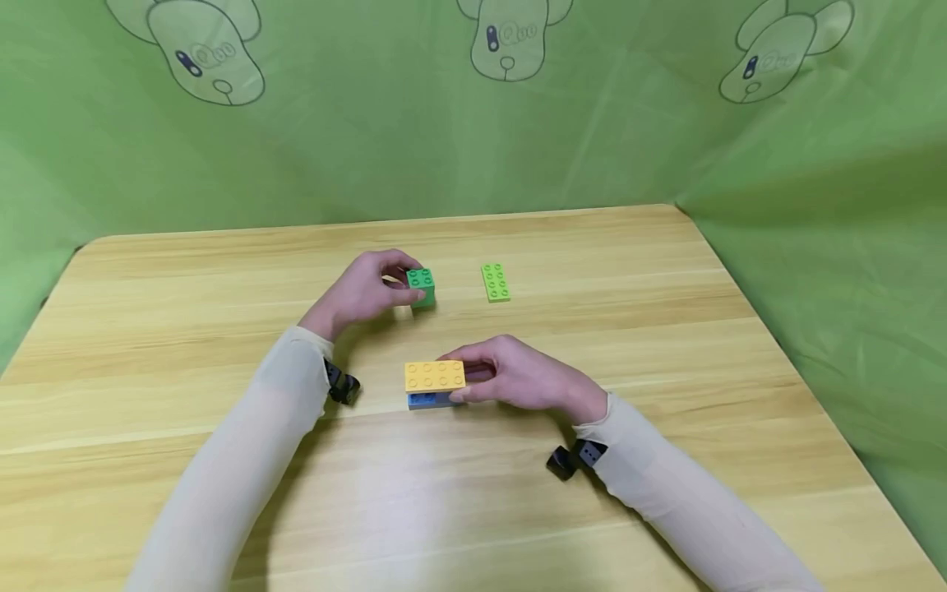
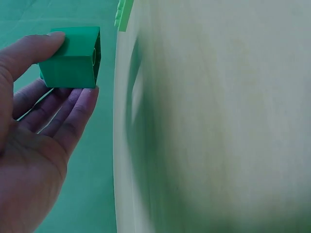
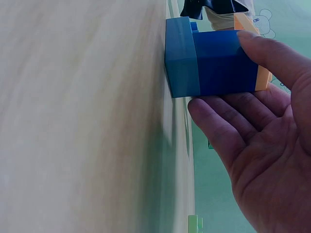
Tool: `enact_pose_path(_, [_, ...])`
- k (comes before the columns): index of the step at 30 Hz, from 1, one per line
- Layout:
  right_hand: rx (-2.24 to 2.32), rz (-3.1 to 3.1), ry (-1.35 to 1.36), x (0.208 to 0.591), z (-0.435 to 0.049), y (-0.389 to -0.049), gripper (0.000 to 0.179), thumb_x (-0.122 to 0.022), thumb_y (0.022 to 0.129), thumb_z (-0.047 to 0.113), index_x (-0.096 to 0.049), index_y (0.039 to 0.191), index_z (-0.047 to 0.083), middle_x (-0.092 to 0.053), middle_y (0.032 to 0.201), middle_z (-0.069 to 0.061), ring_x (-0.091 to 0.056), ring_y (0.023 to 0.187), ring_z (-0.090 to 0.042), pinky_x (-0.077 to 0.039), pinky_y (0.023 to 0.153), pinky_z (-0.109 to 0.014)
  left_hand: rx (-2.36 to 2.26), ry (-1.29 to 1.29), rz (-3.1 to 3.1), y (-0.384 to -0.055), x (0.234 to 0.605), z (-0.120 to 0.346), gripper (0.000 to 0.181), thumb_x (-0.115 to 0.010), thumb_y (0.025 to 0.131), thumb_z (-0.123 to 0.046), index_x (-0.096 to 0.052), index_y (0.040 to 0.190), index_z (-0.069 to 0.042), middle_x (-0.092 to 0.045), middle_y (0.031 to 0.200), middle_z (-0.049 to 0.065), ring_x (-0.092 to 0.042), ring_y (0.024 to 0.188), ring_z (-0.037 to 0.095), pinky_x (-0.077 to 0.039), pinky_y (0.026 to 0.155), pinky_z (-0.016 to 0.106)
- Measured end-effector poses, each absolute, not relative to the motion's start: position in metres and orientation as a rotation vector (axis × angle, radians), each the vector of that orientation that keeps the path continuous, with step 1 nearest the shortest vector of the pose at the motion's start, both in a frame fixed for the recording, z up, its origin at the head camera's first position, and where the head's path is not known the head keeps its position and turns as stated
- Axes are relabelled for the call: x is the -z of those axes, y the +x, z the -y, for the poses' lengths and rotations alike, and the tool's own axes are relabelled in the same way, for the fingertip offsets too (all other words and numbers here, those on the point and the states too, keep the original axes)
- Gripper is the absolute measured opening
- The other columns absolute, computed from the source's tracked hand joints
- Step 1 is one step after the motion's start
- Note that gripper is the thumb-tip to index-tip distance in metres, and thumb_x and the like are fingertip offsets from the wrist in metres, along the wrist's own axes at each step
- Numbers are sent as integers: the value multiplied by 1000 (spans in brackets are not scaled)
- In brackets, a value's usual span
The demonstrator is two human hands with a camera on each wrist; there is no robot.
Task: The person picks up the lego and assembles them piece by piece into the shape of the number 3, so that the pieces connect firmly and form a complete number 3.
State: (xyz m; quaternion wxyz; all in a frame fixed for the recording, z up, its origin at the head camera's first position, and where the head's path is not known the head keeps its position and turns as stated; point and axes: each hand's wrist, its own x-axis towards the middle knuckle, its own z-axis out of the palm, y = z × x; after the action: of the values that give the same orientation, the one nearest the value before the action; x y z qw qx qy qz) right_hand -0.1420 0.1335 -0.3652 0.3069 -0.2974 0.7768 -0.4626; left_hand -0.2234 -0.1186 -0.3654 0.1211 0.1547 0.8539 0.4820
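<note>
My left hand (image 1: 362, 288) pinches a green two-by-two toy brick (image 1: 422, 288) between thumb and fingers. In the left wrist view, that brick (image 2: 70, 72) hangs over the table, studs toward the palm and hollow underside facing the tabletop. Nearer the front, my right hand (image 1: 528, 376) grips the right end of a small stack. A yellow two-by-four plate (image 1: 434, 376) tops it. The right wrist view shows a dark blue brick (image 3: 226, 63) under the plate, thumb on one side and fingers on the other. A lighter blue brick (image 3: 181, 58) forms the base, close to the table.
A lime green two-by-four plate (image 1: 496, 282) lies studs up on the wooden table (image 1: 629, 526), to the right of the green brick. Green cloth (image 1: 385, 148) hangs behind the table and along its right side. Black wrist cameras (image 1: 342, 384) sit on both wrists.
</note>
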Motion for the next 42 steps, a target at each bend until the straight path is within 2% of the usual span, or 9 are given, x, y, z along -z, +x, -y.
enact_pose_path(11, [1174,-2092,-781,365,-133,-143,44,-74,90,18,-62,131,8,-67,120,3,-62,109,-9,-51,92,-27,-1398,484,-2467,-218,366,124,40,-77,87,-17,-63,122,-4,-62,107,10,-60,102,24,-50,88,37])
enact_pose_path(28, [1143,-2120,-787,365,-132,-144,44,-76,89,19,-63,129,8,-68,117,5,-63,107,-8,-51,93,-28,-1425,583,-2464,-208,357,133,41,-75,87,-14,-61,124,-2,-63,112,11,-59,107,28,-48,97,39])
enact_pose_path(42, [1139,-2109,-822,366,-132,-146,39,-76,89,20,-66,125,8,-69,113,6,-64,104,-10,-51,92,-27,-1498,677,-2470,-195,344,139,39,-79,85,-14,-65,119,-3,-65,110,9,-60,105,28,-49,96,42])
